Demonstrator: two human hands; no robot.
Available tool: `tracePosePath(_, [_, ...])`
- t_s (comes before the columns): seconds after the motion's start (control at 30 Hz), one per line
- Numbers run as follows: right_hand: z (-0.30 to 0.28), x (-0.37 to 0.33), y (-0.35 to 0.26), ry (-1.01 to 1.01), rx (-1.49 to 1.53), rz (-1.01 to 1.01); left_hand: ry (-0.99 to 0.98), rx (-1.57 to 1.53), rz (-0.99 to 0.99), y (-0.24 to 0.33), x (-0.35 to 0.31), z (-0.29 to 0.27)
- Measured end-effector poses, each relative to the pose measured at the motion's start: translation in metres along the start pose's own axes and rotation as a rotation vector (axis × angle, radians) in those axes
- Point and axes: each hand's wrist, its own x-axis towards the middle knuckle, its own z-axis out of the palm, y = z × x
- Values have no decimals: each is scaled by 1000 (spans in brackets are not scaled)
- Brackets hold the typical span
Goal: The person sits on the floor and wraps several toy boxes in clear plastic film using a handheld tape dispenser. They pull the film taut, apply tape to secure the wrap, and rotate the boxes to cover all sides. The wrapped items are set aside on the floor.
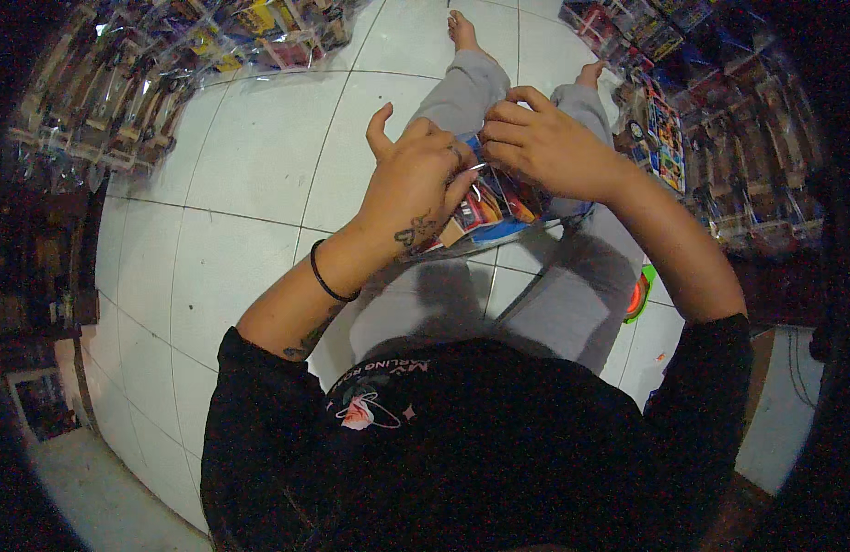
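A clear plastic package [485, 216] with red, blue and yellow printed pieces inside lies over my lap, between my grey-trousered legs. My left hand [416, 179] is closed on its upper left edge, thumb and fingers pinched together, one outer finger sticking up. At the upper right edge, my right hand [546, 147] pinches the plastic with bent fingers. Both hands are close together, and they hide the top of the package. A shiny strip of plastic shows between them.
Many clear-wrapped packages stand in rows on the left [93, 120] and right [756, 147]. A colourful printed card [664, 138] is beside my right leg. A round green and orange object [638, 294] lies on the white tiled floor [250, 166] by my right thigh.
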Motion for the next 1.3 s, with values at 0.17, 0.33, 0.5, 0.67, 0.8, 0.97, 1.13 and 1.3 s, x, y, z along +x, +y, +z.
tracePosePath(0.17, [-16,-10,17,-169,50,43,94,1,9,-1,-9,6])
tracePosePath(0.33, [-51,-35,34,-277,-24,210,207,7,52,-4,-14,15])
tracePosePath(0.5, [-21,-33,12,38,77,206,151,37,40,-9,-22,9])
tracePosePath(0.67, [-2,-18,-9,91,111,300,102,73,-37,-20,-41,-3])
tracePosePath(0.8, [-5,-1,-50,177,124,390,204,56,-19,-22,-50,5])
tracePosePath(0.97, [15,17,-99,136,85,470,283,54,-15,-21,-53,14])
tracePosePath(1.13, [24,15,-104,148,141,549,341,-76,-51,-28,-61,17])
tracePosePath(1.3, [20,13,-103,121,176,570,435,-233,-115,-32,-74,23])
